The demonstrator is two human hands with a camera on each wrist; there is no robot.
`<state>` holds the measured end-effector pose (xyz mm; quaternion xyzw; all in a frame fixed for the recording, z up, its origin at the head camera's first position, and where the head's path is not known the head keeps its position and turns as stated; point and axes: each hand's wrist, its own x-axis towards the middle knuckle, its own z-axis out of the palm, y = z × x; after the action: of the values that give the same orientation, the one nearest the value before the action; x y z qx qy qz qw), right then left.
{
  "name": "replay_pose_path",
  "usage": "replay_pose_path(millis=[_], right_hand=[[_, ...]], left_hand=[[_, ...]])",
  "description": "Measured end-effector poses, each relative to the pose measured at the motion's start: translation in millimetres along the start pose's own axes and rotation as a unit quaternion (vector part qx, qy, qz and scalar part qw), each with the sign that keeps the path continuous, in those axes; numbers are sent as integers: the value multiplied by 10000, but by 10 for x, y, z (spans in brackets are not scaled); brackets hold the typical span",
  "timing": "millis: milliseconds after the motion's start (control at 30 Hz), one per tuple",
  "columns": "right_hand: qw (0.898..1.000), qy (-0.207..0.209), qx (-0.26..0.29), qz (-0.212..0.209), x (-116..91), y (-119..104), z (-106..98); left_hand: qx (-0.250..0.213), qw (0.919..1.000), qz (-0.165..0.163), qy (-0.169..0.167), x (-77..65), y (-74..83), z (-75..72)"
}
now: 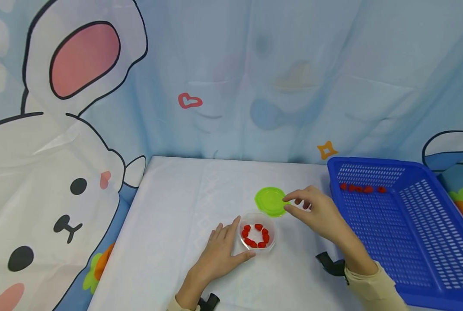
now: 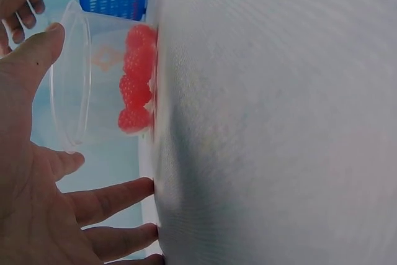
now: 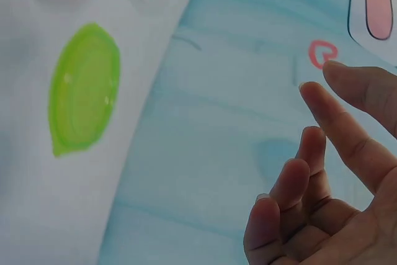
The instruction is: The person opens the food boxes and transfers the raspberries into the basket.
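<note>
Clear tub (image 1: 260,217) of red berries (image 1: 265,232), on tabletop (image 1: 177,224); left hand (image 1: 220,250) spread at its rim. Green lid (image 1: 269,201) beyond tub; right hand (image 1: 313,211), beyond-right, empty, thumb and finger parted. Apparent step: steadying tub; next likely calls for pinching lid.

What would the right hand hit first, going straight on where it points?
The right hand would probably meet the green lid first, though it might be high enough to pass over.
</note>
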<state>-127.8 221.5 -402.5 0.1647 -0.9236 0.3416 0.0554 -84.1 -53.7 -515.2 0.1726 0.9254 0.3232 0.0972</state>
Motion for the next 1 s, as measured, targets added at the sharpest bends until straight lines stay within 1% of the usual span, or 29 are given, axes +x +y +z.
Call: replay_pose_path(millis=[133, 300, 467, 567, 633, 700, 833, 900, 1000], right_hand=[[9998, -178, 130, 9, 0, -25, 219], [9981, -357, 482, 170, -21, -7, 459], [9945, -490, 809, 457, -43, 116, 671], [9923, -628, 954, 474, -51, 208, 766], [9909, -786, 1044, 325, -48, 258, 816], [9885, -961, 1168, 71, -32, 294, 860], [9806, -1327, 1393, -384, 12, 336, 943], [9793, -1426, 1360, -468, 21, 344, 986], [9820, -1419, 1146, -480, 10, 339, 1037]], left_hand=[[-8, 10000, -6, 11, -5, -6, 1], [-3, 10000, 39, 48, -9, -8, -2], [9, 9999, 99, 66, -20, 4, -11], [51, 9999, 104, 38, -27, 11, -20], [77, 9999, 114, 39, -29, 10, -23], [100, 9998, 135, 62, -29, 11, -25], [134, 9998, 136, 81, -23, 10, -19], [132, 9998, 136, 84, -22, 10, -20], [111, 9998, 148, 88, -24, 8, -24]])
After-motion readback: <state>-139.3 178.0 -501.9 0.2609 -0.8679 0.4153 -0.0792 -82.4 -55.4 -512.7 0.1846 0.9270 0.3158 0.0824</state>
